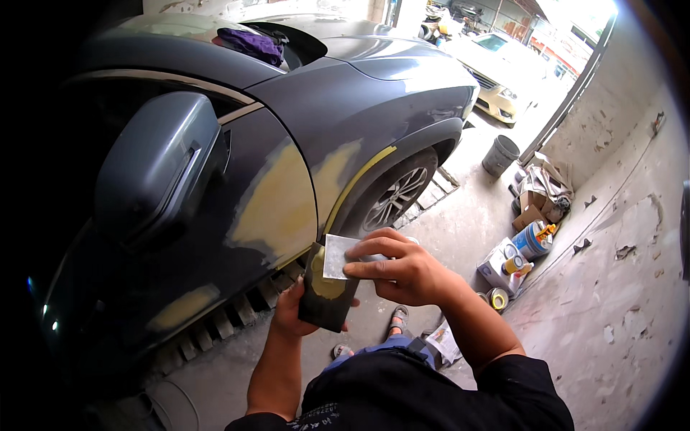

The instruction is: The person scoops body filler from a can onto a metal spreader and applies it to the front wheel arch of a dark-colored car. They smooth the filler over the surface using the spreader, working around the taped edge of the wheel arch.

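Note:
My left hand [292, 307] grips a dark rectangular board [323, 312] with a patch of pale yellow paste [327, 289] on it. My right hand [399, 269] is closed on a thin, light metal spreader [338, 250], whose blade lies over the upper part of the board and partly covers the paste. Just beyond both hands is the dark grey car [280, 122], with yellowish filler patches [266, 205] on the door and fender and yellow tape [359, 169] along the wheel arch.
A grey bucket [502, 155], cardboard boxes [532, 207] and several cans [530, 241] line the right wall [618, 273]. A white car [489, 57] stands outside the opening. A purple cloth [251, 44] rests near the windscreen. Blocks [215, 323] lie along the car's lower edge.

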